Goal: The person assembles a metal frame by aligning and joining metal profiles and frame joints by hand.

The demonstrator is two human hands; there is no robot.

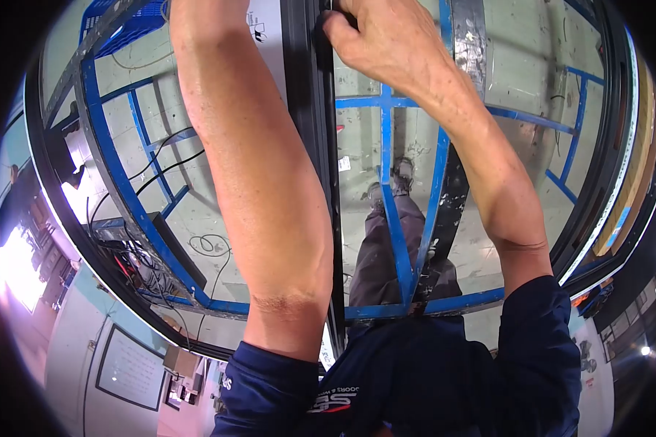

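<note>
A long black frame profile (314, 146) runs lengthwise through the middle of the view, between my two forearms. My right hand (379, 33) is at the top edge, beside the upper end of this profile. Its thumb is bent and its fingers are curled in; the fingertips are cut off, so what they hold, if anything, does not show. My left forearm (259, 175) reaches up along the left side of the profile. The left hand itself lies beyond the top edge. A white printed sheet or panel (268, 36) shows between the left forearm and the profile.
A blue metal stand (386, 138) with several bars spreads below the profile. A blue crate (135, 25) is at the upper left. Cables (211, 244) lie on the floor at left. Wooden strips (623, 197) stand at the right. My legs (386, 255) are under the stand.
</note>
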